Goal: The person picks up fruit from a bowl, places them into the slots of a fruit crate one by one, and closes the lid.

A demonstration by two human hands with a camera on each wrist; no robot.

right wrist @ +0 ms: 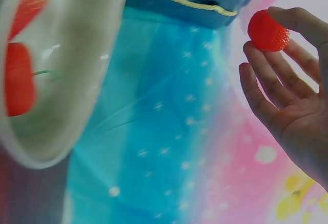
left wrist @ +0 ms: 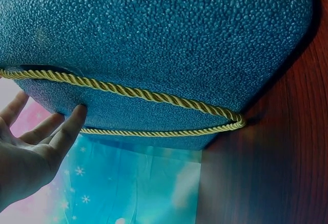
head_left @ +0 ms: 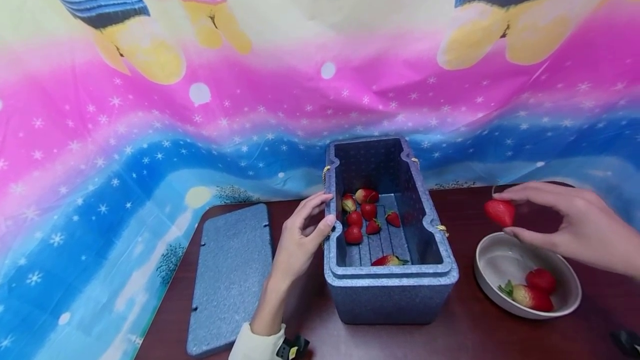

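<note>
Strawberry [head_left: 499,212] transfer is mid-flight, and the biggest player on the dark table [head_left: 465,338] is the blue foam box [head_left: 390,288], lid off, open to the ceiling. Its flat lid [head_left: 230,276] lies just to the left of it. Inside the box, a cluster of red berries [head_left: 364,215] sits toward the far end, with one more [head_left: 389,260] tucked against the near wall. Left hand [head_left: 300,238] is up against the box's left rim, fingers relaxed and lightly bent, fingertips touching the wall near the gold cord handle [left wrist: 154,97], steadying it by the look of things.

Over to the right: the white bowl [head_left: 492,288] sits near the box, with two berries [head_left: 535,289] left in it. Right hand [head_left: 565,221] hovers above that bowl, thumb and fingertips pinching that single strawberry, the other fingers loosely extended.

My read: the berry is lifted and on its way. The next move calls for carrying it leftward over the rim, then letting go above the box floor.
</note>
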